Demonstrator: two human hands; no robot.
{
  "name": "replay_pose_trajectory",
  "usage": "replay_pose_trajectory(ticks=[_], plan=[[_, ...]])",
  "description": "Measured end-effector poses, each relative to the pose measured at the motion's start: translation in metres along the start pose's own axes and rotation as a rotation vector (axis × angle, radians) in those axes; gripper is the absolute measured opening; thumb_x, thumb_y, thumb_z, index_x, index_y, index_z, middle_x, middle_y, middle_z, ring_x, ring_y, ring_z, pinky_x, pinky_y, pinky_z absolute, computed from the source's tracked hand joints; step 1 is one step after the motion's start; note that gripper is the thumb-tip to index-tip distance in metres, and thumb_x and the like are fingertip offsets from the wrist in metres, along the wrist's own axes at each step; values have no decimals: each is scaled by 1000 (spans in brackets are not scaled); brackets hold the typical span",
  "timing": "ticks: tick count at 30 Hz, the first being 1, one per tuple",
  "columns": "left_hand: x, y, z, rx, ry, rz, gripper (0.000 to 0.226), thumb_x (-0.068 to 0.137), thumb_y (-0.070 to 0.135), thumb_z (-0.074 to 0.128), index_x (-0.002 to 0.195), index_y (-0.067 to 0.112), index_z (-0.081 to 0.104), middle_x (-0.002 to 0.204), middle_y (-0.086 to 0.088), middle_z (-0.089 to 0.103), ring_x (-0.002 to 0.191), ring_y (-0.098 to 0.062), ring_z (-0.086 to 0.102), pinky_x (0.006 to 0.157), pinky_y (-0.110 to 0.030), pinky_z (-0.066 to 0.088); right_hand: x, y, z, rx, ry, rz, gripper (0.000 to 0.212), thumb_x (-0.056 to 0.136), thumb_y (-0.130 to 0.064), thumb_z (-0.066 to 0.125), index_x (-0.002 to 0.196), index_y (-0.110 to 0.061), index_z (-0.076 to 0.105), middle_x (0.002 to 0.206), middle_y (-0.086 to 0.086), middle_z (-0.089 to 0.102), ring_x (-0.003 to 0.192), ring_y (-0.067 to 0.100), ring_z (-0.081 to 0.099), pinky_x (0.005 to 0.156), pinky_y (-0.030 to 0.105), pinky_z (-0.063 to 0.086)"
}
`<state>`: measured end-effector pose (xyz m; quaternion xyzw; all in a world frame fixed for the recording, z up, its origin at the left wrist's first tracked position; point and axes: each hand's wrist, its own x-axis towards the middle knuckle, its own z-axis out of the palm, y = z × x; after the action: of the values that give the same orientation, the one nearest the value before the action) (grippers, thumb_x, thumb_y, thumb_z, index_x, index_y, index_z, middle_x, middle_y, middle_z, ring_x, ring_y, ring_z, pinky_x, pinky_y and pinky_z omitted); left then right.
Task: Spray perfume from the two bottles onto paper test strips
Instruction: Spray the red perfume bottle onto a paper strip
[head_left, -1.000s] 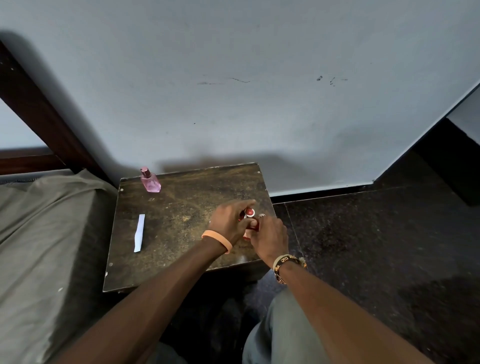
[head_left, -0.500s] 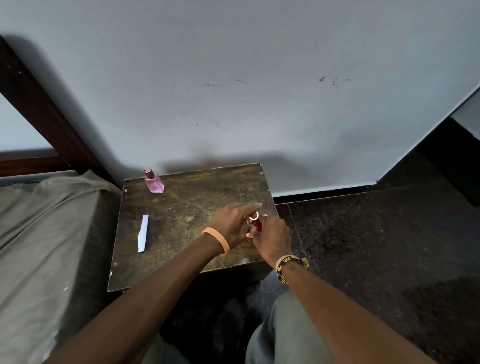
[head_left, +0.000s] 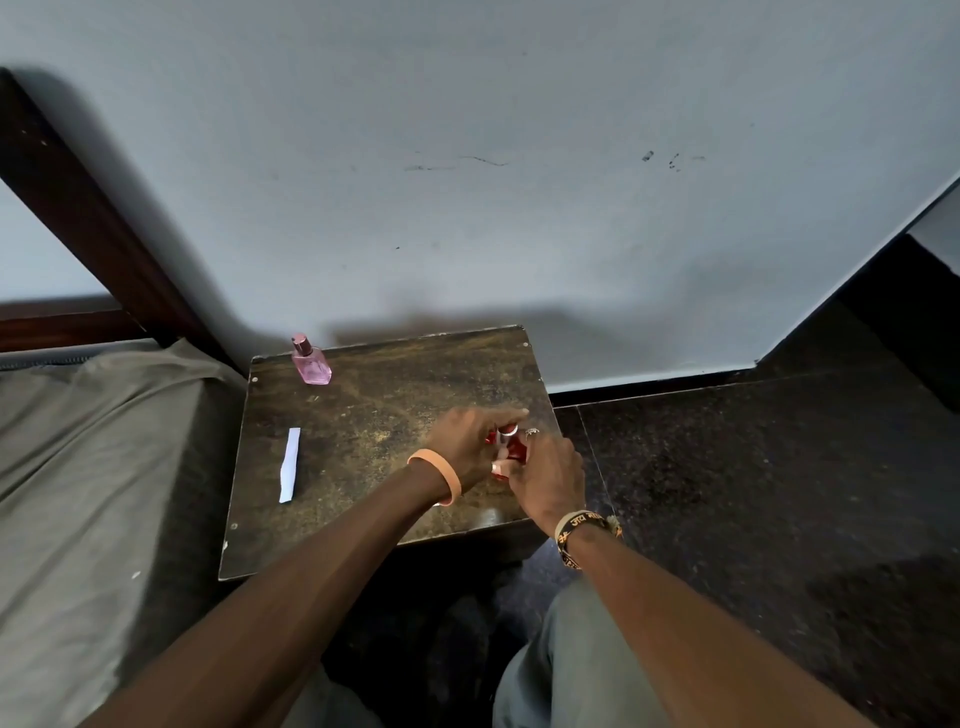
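One small brown table (head_left: 374, 415) stands by the wall. Over its right side two hands meet. The left hand (head_left: 470, 447) and the right hand (head_left: 548, 473) both curl their fingers round one red bottle (head_left: 511, 448). One pink bottle (head_left: 310, 361) stands alone at the far left corner. One white paper strip (head_left: 290, 464) lies flat near the left edge.

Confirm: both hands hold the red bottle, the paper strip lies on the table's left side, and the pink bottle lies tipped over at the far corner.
One error: the head view shows the pink bottle standing upright at the far corner, not tipped over. The left hand and right hand hold the red bottle; the paper strip lies at left.
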<state>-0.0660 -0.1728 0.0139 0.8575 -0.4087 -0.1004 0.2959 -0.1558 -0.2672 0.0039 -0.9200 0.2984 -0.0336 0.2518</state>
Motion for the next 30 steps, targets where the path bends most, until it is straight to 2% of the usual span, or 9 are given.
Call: replay_pose_trajectory(ticks=[2, 4, 6, 7, 9, 15, 23, 26, 30], plan=[[-3, 1, 2, 4, 64, 21, 34, 79, 7, 70, 110, 21, 71, 99, 0, 75, 89, -20, 71, 77, -33, 56, -1, 0, 0, -8, 1, 3, 14, 87, -22, 75, 98, -15, 71, 93, 5, 72, 90, 22, 69, 79, 32, 57], [-8, 3, 4, -15, 206, -47, 18, 76, 19, 75, 94, 21, 73, 80, 1, 74, 71, -16, 69, 64, -29, 55, -1, 1, 0, -13, -7, 5, 14, 88, -23, 74, 98, -14, 71, 94, 6, 72, 91, 23, 69, 79, 31, 56], [-11, 7, 4, -30, 307, -103, 15, 73, 28, 78, 85, 23, 72, 71, 7, 71, 63, -10, 65, 58, -25, 53, 0, 2, 0, -5, -12, 16, 15, 87, -24, 75, 97, -14, 72, 93, 6, 72, 90, 23, 69, 79, 32, 56], [-9, 9, 4, 7, 297, -83, 14, 73, 28, 78, 85, 24, 72, 70, 7, 70, 63, -10, 64, 58, -27, 53, 1, 2, 0, 3, -13, 24, 14, 87, -25, 75, 95, -14, 72, 92, 6, 72, 89, 23, 69, 80, 33, 56], [-8, 11, 3, 68, 233, -51, 14, 76, 24, 73, 89, 23, 71, 73, 6, 70, 67, -14, 65, 61, -32, 54, 2, 1, 2, 14, -12, 20, 12, 86, -25, 75, 92, -15, 71, 89, 5, 72, 87, 22, 69, 79, 35, 57], [-8, 5, 1, 24, 225, -59, 25, 75, 22, 76, 100, 21, 72, 83, 5, 73, 74, -11, 66, 68, -24, 51, 1, 2, 2, 17, -9, 14, 15, 85, -28, 76, 92, -16, 70, 87, 3, 70, 83, 20, 67, 75, 35, 58], [-10, 5, 5, 0, 136, -46, 38, 75, 21, 78, 111, 20, 70, 99, 0, 73, 88, -16, 67, 78, -36, 56, 2, 3, 2, 38, -26, 11, 17, 85, -27, 76, 97, -15, 72, 91, 5, 73, 87, 21, 68, 79, 33, 57], [-9, 4, 6, 1, 133, -53, 38, 78, 17, 75, 116, 20, 68, 104, -1, 73, 93, -16, 67, 82, -32, 54, 3, 3, -2, 81, -44, 34, 20, 80, -28, 81, 94, -16, 71, 88, 1, 72, 84, 17, 67, 77, 30, 56], [-9, 6, 4, 5, 112, -65, 40, 83, 12, 68, 122, 20, 64, 111, -2, 71, 100, -17, 66, 88, -31, 53, 5, 5, -5, 93, -89, 11, 26, 79, -25, 83, 100, -18, 70, 93, -1, 72, 91, 17, 68, 80, 28, 55]])
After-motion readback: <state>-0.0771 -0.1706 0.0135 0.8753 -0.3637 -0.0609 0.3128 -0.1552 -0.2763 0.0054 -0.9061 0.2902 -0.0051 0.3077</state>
